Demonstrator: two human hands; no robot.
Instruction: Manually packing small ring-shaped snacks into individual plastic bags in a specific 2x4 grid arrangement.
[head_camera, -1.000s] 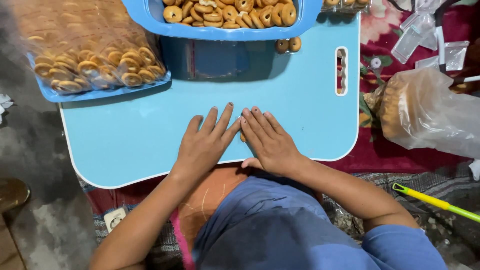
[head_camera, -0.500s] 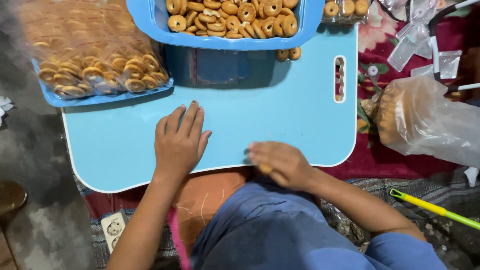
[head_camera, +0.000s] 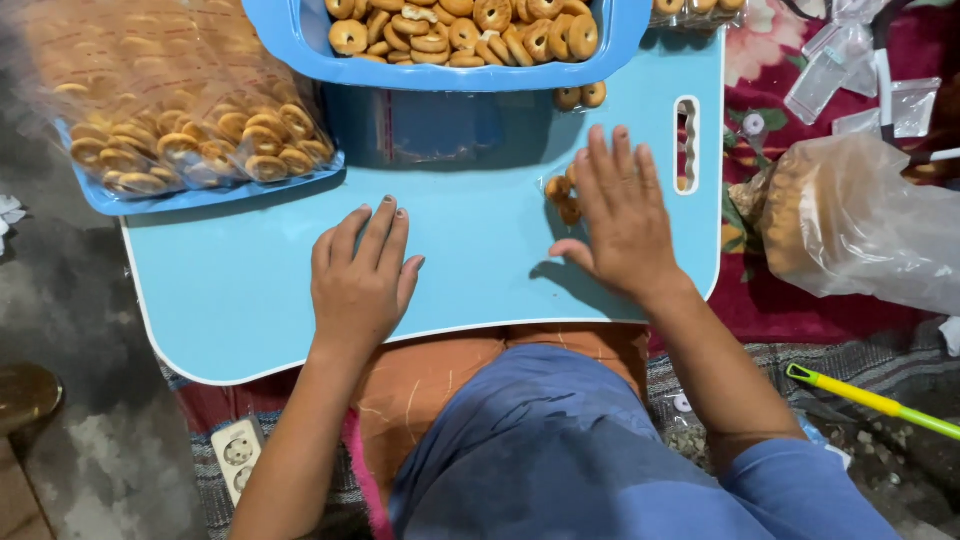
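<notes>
At the table's ten o'clock corner, a clear bag of ring biscuits (head_camera: 190, 130) slumps on a blue tray (head_camera: 215, 192), its lower edge bulging toward the tray's rim; a nudge could tip it onto the light-blue lap table (head_camera: 250, 270). The left hand (head_camera: 360, 280) lies flat at seven o'clock, fingers together, palm down, holding nothing. At twelve o'clock a blue tub (head_camera: 440, 72) heaped with loose ring biscuits overhangs a flat clear pouch (head_camera: 440, 125). The right hand (head_camera: 625, 215) lies open at three o'clock, fingers slightly spread, covering a small cluster of ring biscuits (head_camera: 560, 195) that shows at its left edge; whether any are gripped cannot be told. Risk: firm pressure could crack them, and a sideways sweep could push them toward the handle slot (head_camera: 685, 145) or off the edge. Two stray biscuits (head_camera: 581, 96) lie near the tub.
</notes>
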